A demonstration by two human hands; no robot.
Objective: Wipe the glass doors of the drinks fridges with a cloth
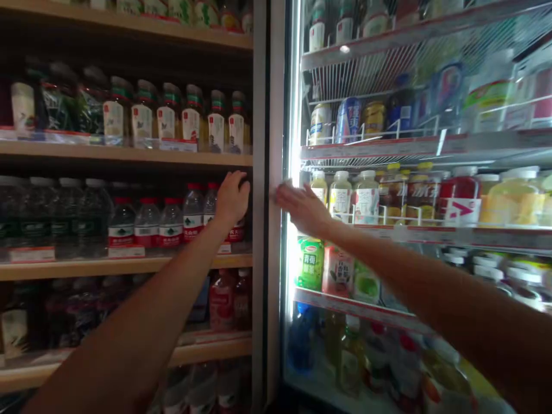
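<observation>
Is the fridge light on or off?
On. The light strip glows bright white above and below the right hand.

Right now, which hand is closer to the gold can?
The right hand: it's below and left of the gold can. The left hand is farther left, by the wooden shelves.

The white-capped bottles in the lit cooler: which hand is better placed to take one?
Probably the right hand: in view, it is right beside the white-capped bottles. The left hand is across the upright post, by the red-capped bottles.
</observation>
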